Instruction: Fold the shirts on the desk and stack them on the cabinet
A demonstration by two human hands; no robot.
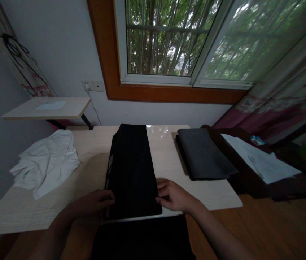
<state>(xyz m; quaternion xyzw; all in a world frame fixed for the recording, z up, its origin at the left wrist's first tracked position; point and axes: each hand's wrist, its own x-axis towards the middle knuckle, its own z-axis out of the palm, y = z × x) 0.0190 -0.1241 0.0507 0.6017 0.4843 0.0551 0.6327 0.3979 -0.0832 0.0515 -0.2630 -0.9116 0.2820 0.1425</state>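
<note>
A black garment (131, 162), folded into a long strip, lies flat on the table in front of me. Light printed marks show along its left edge. My left hand (103, 202) is closed at the strip's near left edge, thumb and fingers bent around the cloth. On the opposite side, my right hand (170, 195) pinches the near right edge between thumb and fingers. Below the table's front edge, more black cloth (144, 240) is visible; whether it joins the garment cannot be made out.
A crumpled white cloth (48, 159) lies on the left of the pale wooden table (88, 173), below a small raised shelf (74, 106). Folded dark grey cloth (204, 153) sits at the right. Beyond it, a paper sheet (261, 159) rests on dark furniture. A window is behind.
</note>
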